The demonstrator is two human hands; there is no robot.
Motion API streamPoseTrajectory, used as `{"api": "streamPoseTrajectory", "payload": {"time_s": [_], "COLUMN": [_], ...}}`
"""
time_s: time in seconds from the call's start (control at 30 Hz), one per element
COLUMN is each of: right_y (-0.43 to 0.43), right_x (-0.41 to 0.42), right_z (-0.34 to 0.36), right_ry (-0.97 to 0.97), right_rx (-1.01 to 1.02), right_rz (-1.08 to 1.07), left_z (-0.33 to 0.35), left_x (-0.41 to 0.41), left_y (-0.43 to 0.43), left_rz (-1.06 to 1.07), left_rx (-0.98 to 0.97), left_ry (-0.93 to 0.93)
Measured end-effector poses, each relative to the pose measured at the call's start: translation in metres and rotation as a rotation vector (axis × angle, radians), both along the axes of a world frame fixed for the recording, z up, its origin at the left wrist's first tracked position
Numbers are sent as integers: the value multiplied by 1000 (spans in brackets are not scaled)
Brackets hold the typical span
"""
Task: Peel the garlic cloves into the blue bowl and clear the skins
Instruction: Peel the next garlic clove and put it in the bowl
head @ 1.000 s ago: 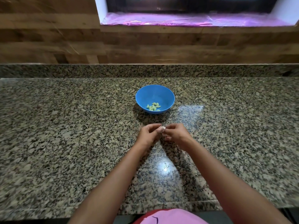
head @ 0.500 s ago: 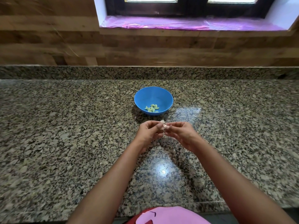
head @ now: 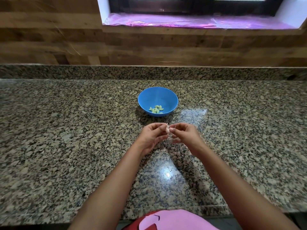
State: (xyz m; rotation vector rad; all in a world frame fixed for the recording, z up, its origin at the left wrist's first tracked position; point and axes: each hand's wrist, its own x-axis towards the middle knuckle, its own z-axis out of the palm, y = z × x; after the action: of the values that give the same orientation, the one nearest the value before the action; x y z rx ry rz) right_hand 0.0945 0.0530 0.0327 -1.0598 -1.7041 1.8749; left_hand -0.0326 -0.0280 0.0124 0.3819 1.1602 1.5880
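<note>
Pinching one garlic clove (head: pixel 168 130) between left hand (head: pixel 152 136) and right hand (head: pixel 184 135), fingers curled, just short of the blue bowl (head: pixel 157 95). Might slip on loose skin and drop onto the table (head: pixel 66 130).

A speckled granite table (head: pixel 66 130) meets a low granite upstand (head: pixel 99 72) under a wood-plank wall (head: pixel 49 39); the dark-framed window (head: pixel 199 4) has purple sheeting (head: pixel 182 22) on its sill.

I see a speckled granite counter (head: pixel 66 146) with a brown wood-plank wall (head: pixel 49 39) rising behind its far edge. Shiny purple plastic sheeting (head: pixel 182 21) lies under the dark-framed window (head: pixel 199 5).
</note>
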Motion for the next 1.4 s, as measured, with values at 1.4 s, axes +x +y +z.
{"api": "streamPoseTrajectory", "payload": {"time_s": [1.4], "right_y": [3], "right_x": [-10], "right_z": [1], "right_ry": [-204], "right_rx": [-9], "right_rz": [54], "left_z": [0], "left_x": [6], "left_y": [4], "left_rz": [14], "left_rx": [-123], "left_ry": [154]}}
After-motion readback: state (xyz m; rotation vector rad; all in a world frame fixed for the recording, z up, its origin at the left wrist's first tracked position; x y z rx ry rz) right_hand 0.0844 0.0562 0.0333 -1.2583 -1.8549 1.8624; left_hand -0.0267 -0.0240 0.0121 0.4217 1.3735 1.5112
